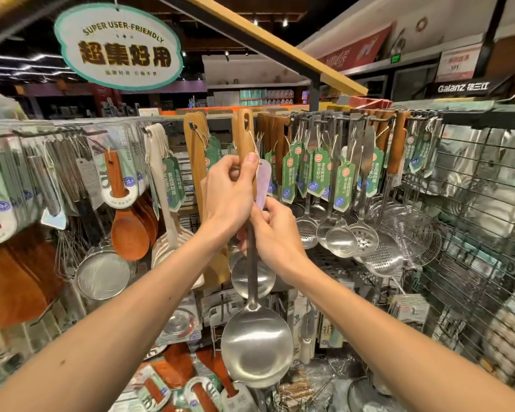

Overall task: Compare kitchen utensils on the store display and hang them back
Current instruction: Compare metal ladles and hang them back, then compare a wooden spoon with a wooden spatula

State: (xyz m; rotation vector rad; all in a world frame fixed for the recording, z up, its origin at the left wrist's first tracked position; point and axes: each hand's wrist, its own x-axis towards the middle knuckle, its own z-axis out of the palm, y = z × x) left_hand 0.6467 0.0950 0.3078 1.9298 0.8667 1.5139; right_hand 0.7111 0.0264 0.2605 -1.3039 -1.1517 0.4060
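I hold a steel ladle (256, 349) with a wooden handle upright in front of the display. Its bowl hangs low and its slotted handle top reaches the hook rail. My left hand (229, 193) grips the wooden handle, thumb near the string. My right hand (275, 233) is just below, its fingers curled round the steel shaft and by the pale paper tag (264, 185) tied to the handle. A second ladle (252, 278) hangs behind the shaft.
Hooks along the rail (324, 120) carry wooden spatulas (195, 156), steel ladles and skimmers (339, 233) with green tags. Wooden spoons (128, 233) and strainers hang left. A wire grid wall (473, 233) stands right. Packaged utensils lie below. An oval sign (118, 46) hangs overhead.
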